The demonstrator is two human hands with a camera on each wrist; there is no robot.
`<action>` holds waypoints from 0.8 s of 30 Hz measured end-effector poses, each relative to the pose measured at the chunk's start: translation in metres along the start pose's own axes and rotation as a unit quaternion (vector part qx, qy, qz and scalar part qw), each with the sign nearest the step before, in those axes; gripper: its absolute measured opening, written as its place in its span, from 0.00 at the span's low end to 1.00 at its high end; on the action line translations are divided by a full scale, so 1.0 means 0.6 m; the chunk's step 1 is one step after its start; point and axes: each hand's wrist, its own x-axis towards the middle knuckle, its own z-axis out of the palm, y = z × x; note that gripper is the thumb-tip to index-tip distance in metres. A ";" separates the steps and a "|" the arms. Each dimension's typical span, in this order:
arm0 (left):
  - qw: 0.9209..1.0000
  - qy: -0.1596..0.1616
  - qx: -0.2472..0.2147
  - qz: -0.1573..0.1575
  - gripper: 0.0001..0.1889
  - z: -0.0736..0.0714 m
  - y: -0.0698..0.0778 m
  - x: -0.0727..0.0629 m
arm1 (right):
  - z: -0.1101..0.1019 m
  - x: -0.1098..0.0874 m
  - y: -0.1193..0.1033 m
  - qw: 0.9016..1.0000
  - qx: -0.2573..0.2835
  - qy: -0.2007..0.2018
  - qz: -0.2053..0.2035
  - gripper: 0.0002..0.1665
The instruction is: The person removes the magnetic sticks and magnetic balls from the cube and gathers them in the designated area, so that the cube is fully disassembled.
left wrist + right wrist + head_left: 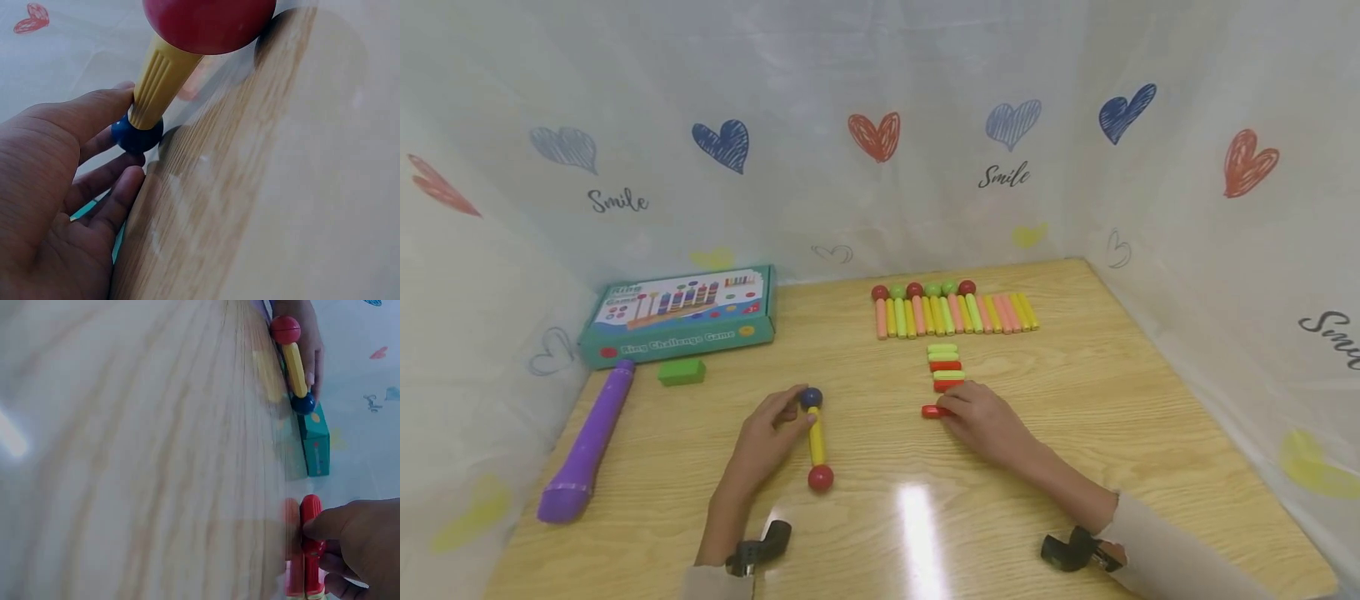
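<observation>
A blue ball (pixel 811 397), a yellow rod (pixel 817 437) and a dark red ball (pixel 821 478) are joined in one piece on the table. My left hand (pixel 767 437) holds the blue end between thumb and fingers, the thumb lying by the joint with the rod (pixel 150 81). On the other side, my right hand (pixel 988 421) pinches a short red rod (pixel 932 412) near its right end. In the right wrist view the thumb presses on this red rod (pixel 310 515). Just behind it lies a column of short red and lime rods (pixel 945 366), partly covered by the hand.
Farther back stretches a row of longer pink, yellow and lime rods (pixel 955 317), with several red and green balls (pixel 914 289) behind. To the left are a teal game box (pixel 677 342), a green block (pixel 682 372) and a purple microphone-shaped toy (pixel 591 442). A curtain (pixel 790 200) borders the table.
</observation>
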 end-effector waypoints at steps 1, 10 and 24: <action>1.000 0.001 0.001 0.001 0.31 0.000 0.000 0.000 | -0.001 -0.004 0.004 1.000 -0.002 0.006 0.001 0.13; 1.000 -0.001 -0.005 0.005 0.31 0.000 0.002 -0.001 | -0.005 -0.015 0.033 0.999 -0.020 0.035 0.012 0.12; 0.999 0.009 -0.048 -0.004 0.18 0.003 0.003 0.000 | -0.012 0.021 -0.021 0.999 0.028 0.016 -0.017 0.12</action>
